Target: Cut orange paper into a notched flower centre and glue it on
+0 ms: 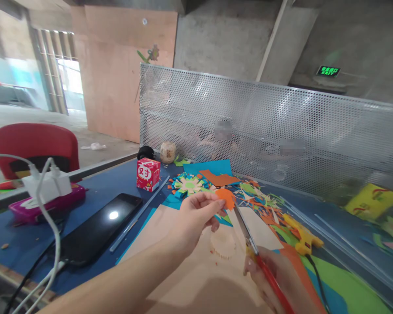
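My left hand (196,216) pinches a small round orange paper piece (226,198) between thumb and fingers, held up above the table. My right hand (275,274) grips red-handled scissors (249,237), whose blades point up and meet the edge of the orange piece. Under both hands lies a tan paper sheet (190,270) with a tan toothed paper disc (223,245) on it.
A black phone (100,229) lies left of the tan sheet, with a red carton (148,174) behind it. Paper flowers and scraps (190,185) are piled ahead, and a yellow glue gun (303,239) lies to the right. A perforated metal screen (281,131) backs the table; a white charger block (47,184) sits far left.
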`<state>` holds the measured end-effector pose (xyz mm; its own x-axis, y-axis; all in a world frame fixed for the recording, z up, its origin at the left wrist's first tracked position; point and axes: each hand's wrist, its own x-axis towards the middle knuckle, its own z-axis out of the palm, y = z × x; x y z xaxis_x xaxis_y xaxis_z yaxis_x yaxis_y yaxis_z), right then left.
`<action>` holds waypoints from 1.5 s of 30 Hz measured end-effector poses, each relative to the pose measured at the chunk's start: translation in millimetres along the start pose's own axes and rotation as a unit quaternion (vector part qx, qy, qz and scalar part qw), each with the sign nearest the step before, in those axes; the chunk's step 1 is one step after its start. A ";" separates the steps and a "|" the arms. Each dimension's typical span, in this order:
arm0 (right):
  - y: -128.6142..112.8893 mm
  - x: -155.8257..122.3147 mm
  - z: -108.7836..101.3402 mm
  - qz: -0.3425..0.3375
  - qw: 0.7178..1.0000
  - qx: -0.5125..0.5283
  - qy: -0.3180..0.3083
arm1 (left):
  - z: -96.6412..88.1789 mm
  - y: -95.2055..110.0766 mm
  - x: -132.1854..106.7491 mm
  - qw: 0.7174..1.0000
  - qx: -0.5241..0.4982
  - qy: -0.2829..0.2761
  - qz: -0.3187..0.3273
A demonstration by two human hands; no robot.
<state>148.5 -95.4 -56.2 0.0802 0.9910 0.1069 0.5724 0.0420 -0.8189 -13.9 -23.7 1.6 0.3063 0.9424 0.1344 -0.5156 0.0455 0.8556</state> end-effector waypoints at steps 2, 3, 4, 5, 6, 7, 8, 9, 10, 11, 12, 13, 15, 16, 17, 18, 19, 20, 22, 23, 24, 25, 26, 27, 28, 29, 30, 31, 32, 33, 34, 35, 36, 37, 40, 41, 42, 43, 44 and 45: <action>-1.8 -0.8 0.0 0.011 1.000 0.016 -0.009 | 0.4 -1.1 -0.6 1.000 -0.003 -0.011 -0.009; -3.3 -1.5 -0.4 0.019 0.999 0.027 -0.016 | 0.7 -1.5 -1.0 1.000 0.001 -0.019 -0.010; -5.2 -2.3 -1.0 0.026 0.999 0.038 -0.025 | 1.0 -1.9 -1.4 1.000 0.007 -0.029 -0.008; -7.3 -3.2 -1.8 0.030 0.998 0.048 -0.032 | 1.2 -2.2 -1.8 0.999 0.014 -0.038 -0.007; -9.6 -4.2 -2.7 0.033 0.997 0.054 -0.036 | 1.3 -2.3 -2.0 0.999 0.018 -0.045 -0.004; -11.8 -5.2 -3.7 0.034 0.997 0.057 -0.038 | 1.2 -2.2 -2.1 0.999 0.021 -0.047 0.002; -13.9 -6.2 -4.7 0.033 0.997 0.058 -0.039 | 0.9 -2.1 -2.0 0.999 0.022 -0.045 0.009; -15.8 -7.0 -5.5 0.031 0.997 0.058 -0.038 | 0.5 -1.8 -1.7 0.999 0.023 -0.041 0.017; -17.4 -7.8 -6.1 0.028 0.997 0.057 -0.036 | 0.0 -1.4 -1.4 0.999 0.025 -0.037 0.023; -18.8 -8.4 -6.5 0.024 0.998 0.055 -0.033 | -0.6 -1.1 -1.0 0.999 0.028 -0.034 0.027; -19.9 -8.8 -6.6 0.019 0.998 0.053 -0.029 | -1.2 -0.8 -0.7 0.999 0.031 -0.032 0.029; -20.7 -9.1 -6.5 0.014 0.998 0.050 -0.025 | -1.6 -0.7 -0.5 0.998 0.037 -0.033 0.028; -21.8 -9.5 -6.0 0.004 0.999 0.048 -0.013 | -2.1 -0.6 -0.3 0.998 0.048 -0.035 0.024; -22.2 -9.6 -5.9 -0.001 0.999 0.049 -0.007 | -2.1 -0.7 -0.3 0.998 0.053 -0.036 0.021; -22.4 -9.8 -5.8 -0.005 0.999 0.051 -0.002 | -2.0 -0.8 -0.3 0.998 0.056 -0.034 0.019; -22.6 -10.1 -5.9 -0.005 0.999 0.053 -0.001 | -1.9 -0.9 -0.3 0.998 0.056 -0.032 0.018; -22.7 -10.3 -6.2 0.000 0.999 0.054 -0.003 | -1.9 -1.0 -0.3 0.998 0.054 -0.031 0.018; -22.5 -10.6 -6.7 0.009 0.998 0.055 -0.010 | -2.1 -1.0 -0.3 0.998 0.054 -0.031 0.018; -21.9 -11.0 -8.0 0.033 0.998 0.053 -0.032 | -3.2 -0.9 -0.1 0.997 0.060 -0.035 0.019; -21.3 -11.0 -8.6 0.041 0.997 0.052 -0.044 | -4.0 -0.8 0.1 0.997 0.065 -0.039 0.019; -20.7 -11.0 -9.1 0.045 0.996 0.052 -0.052 | -4.9 -0.7 0.3 0.996 0.071 -0.044 0.018; -20.1 -11.0 -9.6 0.046 0.996 0.051 -0.056 | -5.6 -0.6 0.4 0.996 0.076 -0.046 0.017; -19.6 -11.0 -9.8 0.045 0.996 0.050 -0.058 | -6.1 -0.5 0.6 0.996 0.078 -0.048 0.015; -19.1 -11.0 -9.9 0.044 0.996 0.049 -0.058 | -6.3 -0.4 0.7 0.996 0.078 -0.050 0.014; -18.7 -11.0 -9.9 0.044 0.996 0.048 -0.057 | -6.1 -0.4 0.7 0.996 0.077 -0.052 0.011; -18.4 -11.0 -9.7 0.044 0.996 0.046 -0.057 | -5.5 -0.5 0.5 0.996 0.075 -0.053 0.008; -18.2 -10.9 -9.3 0.044 0.996 0.045 -0.057 | -4.6 -0.6 0.3 0.996 0.070 -0.054 0.003; -18.1 -10.8 -8.9 0.044 0.996 0.045 -0.057 | -3.4 -0.8 0.0 0.996 0.063 -0.055 -0.003; -18.0 -10.5 -8.4 0.044 0.996 0.047 -0.056 | -2.2 -1.0 -0.4 0.997 0.056 -0.056 -0.009; -18.0 -10.2 -7.9 0.044 0.996 0.048 -0.053 | -1.0 -1.3 -0.8 0.997 0.048 -0.056 -0.014; -18.2 -9.9 -7.5 0.045 0.996 0.051 -0.049 | 0.0 -1.6 -1.1 0.997 0.042 -0.056 -0.018; -18.3 -9.7 -7.1 0.046 0.997 0.053 -0.044 | 0.7 -1.9 -1.4 0.998 0.037 -0.055 -0.022; -18.6 -9.6 -6.7 0.047 0.997 0.054 -0.039 | 1.1 -2.2 -1.7 0.998 0.035 -0.055 -0.024; -18.9 -9.7 -6.3 0.047 0.997 0.054 -0.035 | 1.3 -2.4 -1.9 0.997 0.035 -0.056 -0.027; -19.1 -11.1 -5.2 0.044 0.998 0.051 -0.018 | 1.4 -3.0 -2.5 0.997 0.033 -0.058 -0.039; -18.8 -11.8 -4.7 0.043 0.998 0.050 -0.012 | 1.5 -3.2 -2.7 0.997 0.033 -0.060 -0.041; -18.4 -12.5 -4.2 0.044 0.998 0.050 -0.005 | 1.7 -3.4 -3.0 0.997 0.034 -0.061 -0.044; -17.8 -13.1 -3.5 0.045 0.998 0.050 0.001 | 2.0 -3.5 -3.2 0.996 0.034 -0.064 -0.045; -17.2 -13.5 -2.9 0.045 0.998 0.050 0.007 | 2.3 -3.6 -3.4 0.996 0.034 -0.067 -0.045; -16.5 -13.6 -2.3 0.044 0.998 0.049 0.010 | 2.5 -3.8 -3.6 0.996 0.034 -0.070 -0.046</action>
<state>139.8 -109.8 -42.8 0.1443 0.9886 0.0432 0.4796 -0.0317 -0.8769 -11.0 -28.1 -0.9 0.4602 0.8799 0.1185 -0.4271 0.1024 0.8984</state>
